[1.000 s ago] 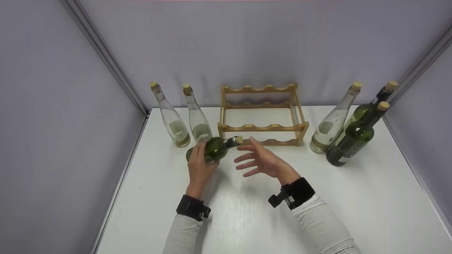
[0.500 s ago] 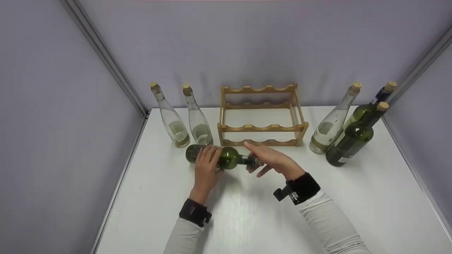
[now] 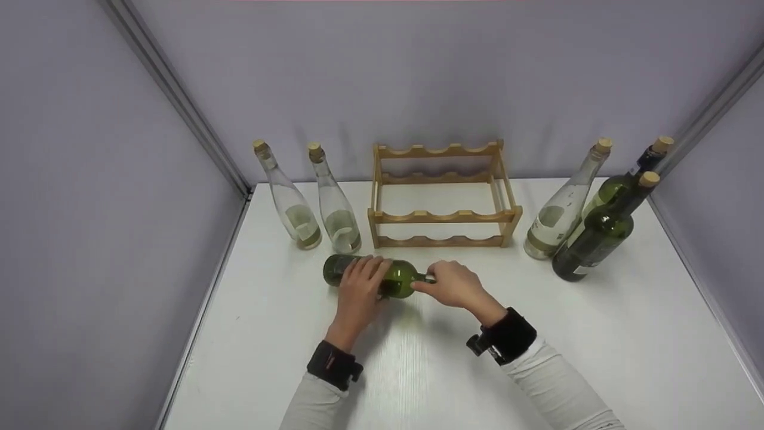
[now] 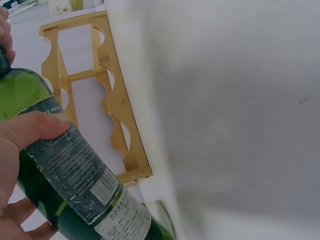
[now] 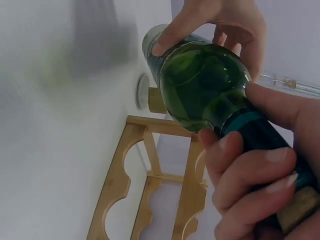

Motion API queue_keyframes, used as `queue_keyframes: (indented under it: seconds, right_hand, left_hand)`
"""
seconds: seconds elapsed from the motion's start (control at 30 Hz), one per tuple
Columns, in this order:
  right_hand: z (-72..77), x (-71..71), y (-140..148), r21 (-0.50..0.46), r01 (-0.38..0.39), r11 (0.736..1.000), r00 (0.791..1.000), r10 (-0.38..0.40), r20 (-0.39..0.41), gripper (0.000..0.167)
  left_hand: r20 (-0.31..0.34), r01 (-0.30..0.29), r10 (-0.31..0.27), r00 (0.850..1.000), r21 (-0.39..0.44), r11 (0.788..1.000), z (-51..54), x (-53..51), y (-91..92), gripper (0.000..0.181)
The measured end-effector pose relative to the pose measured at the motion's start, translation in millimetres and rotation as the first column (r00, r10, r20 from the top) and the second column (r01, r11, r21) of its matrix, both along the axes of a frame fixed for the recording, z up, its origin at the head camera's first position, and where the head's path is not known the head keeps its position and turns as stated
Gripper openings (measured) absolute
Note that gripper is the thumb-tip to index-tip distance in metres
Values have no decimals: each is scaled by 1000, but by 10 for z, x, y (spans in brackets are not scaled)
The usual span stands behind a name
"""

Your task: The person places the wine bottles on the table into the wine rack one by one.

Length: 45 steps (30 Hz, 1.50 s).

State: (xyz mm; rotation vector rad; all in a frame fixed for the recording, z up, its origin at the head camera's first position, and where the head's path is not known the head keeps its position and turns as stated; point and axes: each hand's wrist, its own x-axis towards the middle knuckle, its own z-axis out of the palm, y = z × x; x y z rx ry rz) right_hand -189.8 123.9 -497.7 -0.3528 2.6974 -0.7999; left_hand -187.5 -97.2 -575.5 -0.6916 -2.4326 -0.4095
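Observation:
A green wine bottle [image 3: 401,278] is held sideways above the white table, its neck pointing right. My left hand [image 3: 360,288] grips its body, the thumb pressing on the dark label [image 4: 75,160] in the left wrist view. Around the dark neck curl the fingers of my right hand [image 3: 455,285]; in the right wrist view the cork [image 5: 299,210] shows beyond them. Just behind the bottle stands a wooden wine rack [image 3: 444,216] with scalloped rails and no bottles in it.
Two corked clear bottles [image 3: 292,209] [image 3: 339,215] stand left of the rack. At the right stand another clear bottle [image 3: 552,218] and two green ones [image 3: 603,230] [image 3: 612,188]. Grey-lilac panels [image 3: 382,71] wall the table at the back and both sides.
The bottle has come nearer and slightly right, turning from a tilt to about level across the view. My right hand, open and apart from it before, has taken hold of the neck.

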Motion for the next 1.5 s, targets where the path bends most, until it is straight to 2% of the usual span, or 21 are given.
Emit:
queue_keyframes:
  seconds: [0.13,0.37,0.43,0.57,0.67,0.83,0.93,1.1,1.23,1.43,1.5]
  right_hand:
    - [-72,26,133,-82,22,996,1000,-22,0,40]
    - [-150,105,387,-241,123,963,990,-103,95,40]
    - [-171,137,458,-254,153,955,986,-133,96,39]
    - [-202,194,611,-244,195,950,981,-187,59,36]
    - [-216,232,758,-237,216,947,976,-214,33,35]
    - [-210,293,976,-250,254,934,967,-248,58,38]
    - [-191,333,1073,-250,286,925,958,-271,94,41]
    - [-169,396,1249,-256,323,911,945,-297,135,42]
    - [-157,432,1409,-278,355,892,932,-315,180,45]
    - [-124,465,1645,-320,389,864,917,-331,224,47]
    - [-113,470,1713,-321,397,860,914,-342,217,47]
  left_hand:
    - [36,29,-29,999,-1,1000,25,15,55,86]
    - [44,67,-68,997,29,997,34,43,137,82]
    - [69,63,-67,995,61,996,27,59,140,82]
    - [159,42,-66,985,150,988,-32,89,116,75]
    - [262,0,-57,963,212,977,-119,125,92,66]
    - [416,-77,-42,908,266,961,-208,173,86,59]
    - [456,-91,-41,889,265,960,-219,185,104,58]
    - [492,-97,-41,869,250,963,-222,204,140,57]
    - [496,-83,-43,867,230,970,-232,202,161,56]
    - [468,-61,-33,883,186,981,-253,192,197,57]
    - [469,-64,-22,883,165,984,-253,194,219,58]
